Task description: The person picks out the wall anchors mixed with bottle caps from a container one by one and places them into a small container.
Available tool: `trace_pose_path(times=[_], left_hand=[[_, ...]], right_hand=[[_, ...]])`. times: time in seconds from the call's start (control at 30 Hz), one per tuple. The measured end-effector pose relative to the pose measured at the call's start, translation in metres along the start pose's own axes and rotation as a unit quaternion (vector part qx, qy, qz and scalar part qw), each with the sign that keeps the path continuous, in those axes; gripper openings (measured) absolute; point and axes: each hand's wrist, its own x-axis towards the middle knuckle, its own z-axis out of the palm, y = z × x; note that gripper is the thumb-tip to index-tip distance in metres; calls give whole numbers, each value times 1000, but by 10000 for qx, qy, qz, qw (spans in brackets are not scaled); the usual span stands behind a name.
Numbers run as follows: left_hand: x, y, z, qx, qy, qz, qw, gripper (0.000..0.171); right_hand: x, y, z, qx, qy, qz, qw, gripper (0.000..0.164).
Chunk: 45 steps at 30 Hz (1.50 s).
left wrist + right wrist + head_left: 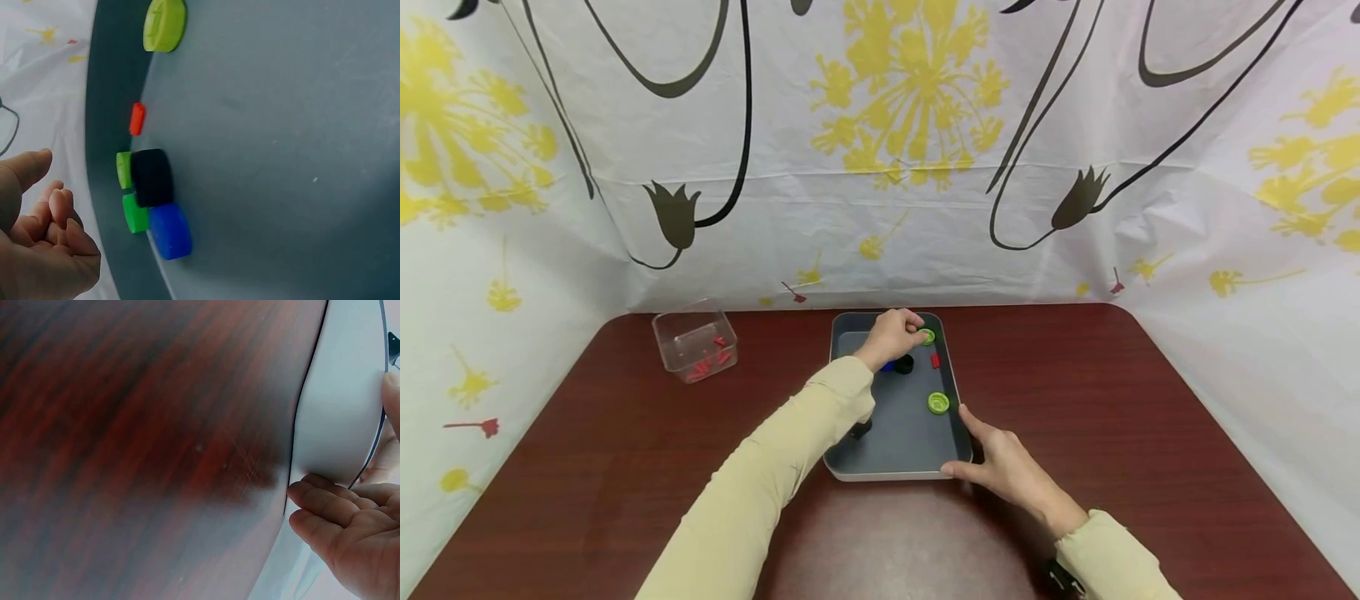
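Note:
My left hand point(893, 335) is over the far right part of a grey tray point(895, 425), fingertips beside a green round cap point(928, 337). In the left wrist view this hand point(53, 250) has its thumb apart from its loosely bent fingers, with nothing between them. Near it in the tray are a black cap point(153, 178), a blue cap point(170, 231), a green cap point(135, 214) and a small red piece point(137, 119). At the near right corner, my right hand point(1011, 467) holds the tray, thumb at the front edge and fingers along the right side.
A clear plastic box point(681, 343) with several red pieces stands on the far left of the brown table point(1097, 400). Another yellow-green cap point(938, 403) lies nearer in the tray. A dark object point(861, 428) is partly hidden by the left sleeve. A patterned cloth point(880, 225) hangs behind.

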Motion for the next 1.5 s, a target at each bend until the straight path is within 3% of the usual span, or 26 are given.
trace_pose_path(times=[0.27,0.57,0.93,1.33,1.5], left_hand=[[3,-7,17,671,-9,141,9976,33],[1,-6,30,1302,-47,50,9915,37],[1,-7,38,1634,124,9,9865,29],[2,-10,47,2380,228,311,9705,29],[1,-10,48,2496,216,327,9676,29]], right_hand=[[0,-1,0,-25,29,-8,10000,91],[-1,-1,0,-77,64,-33,9999,91],[-2,-3,0,-88,62,-30,9999,91],[-2,-2,0,-100,46,-12,9999,92],[-2,-2,0,-100,34,9,9999,92]])
